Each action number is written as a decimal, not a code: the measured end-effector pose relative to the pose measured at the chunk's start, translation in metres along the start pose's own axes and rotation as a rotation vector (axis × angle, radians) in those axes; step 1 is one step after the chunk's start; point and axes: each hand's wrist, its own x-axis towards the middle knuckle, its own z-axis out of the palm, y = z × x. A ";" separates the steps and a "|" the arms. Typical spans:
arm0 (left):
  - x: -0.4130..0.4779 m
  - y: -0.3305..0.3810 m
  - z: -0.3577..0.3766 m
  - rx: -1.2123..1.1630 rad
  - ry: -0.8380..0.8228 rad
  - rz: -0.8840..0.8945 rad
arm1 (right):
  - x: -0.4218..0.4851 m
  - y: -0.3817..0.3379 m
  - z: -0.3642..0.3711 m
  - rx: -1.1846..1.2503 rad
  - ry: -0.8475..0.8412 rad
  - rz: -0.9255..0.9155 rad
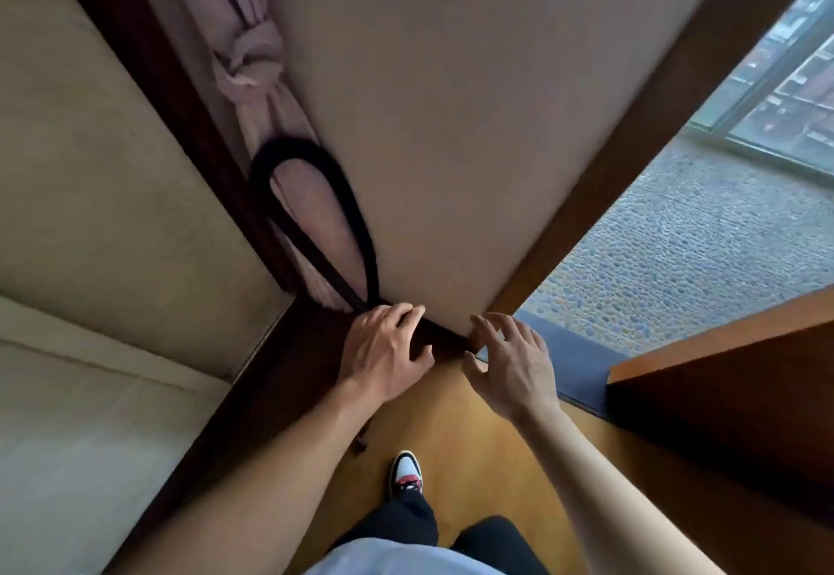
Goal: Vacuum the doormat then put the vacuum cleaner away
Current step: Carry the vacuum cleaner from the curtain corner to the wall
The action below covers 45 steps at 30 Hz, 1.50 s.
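look left for the hose [368, 231] looped up against the curtain [252, 59] in the corner, vacuum body hidden; note the left hand [383, 348] laid over its dark lower end, fingers bent, grip impossible to confirm. note the right hand [510, 357] spread wide and empty by the wall edge, doormat [582, 364] just right of it across the doorway. whether fetching or stowing, keep the hose clear of the curtain and steady with both hands.

Soft daylight enters through the window [785, 77] at the upper right; the left of the frame is dimmer. Wide-angle distortion bends the wall edges. Motion blur smears the black loop [368, 231] and curtain [243, 55]; the left hand [383, 348] and right hand [510, 367] look sharper.
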 end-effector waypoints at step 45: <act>0.002 -0.180 0.430 -0.274 0.207 -0.935 | 0.212 0.011 0.456 0.425 -0.084 -0.532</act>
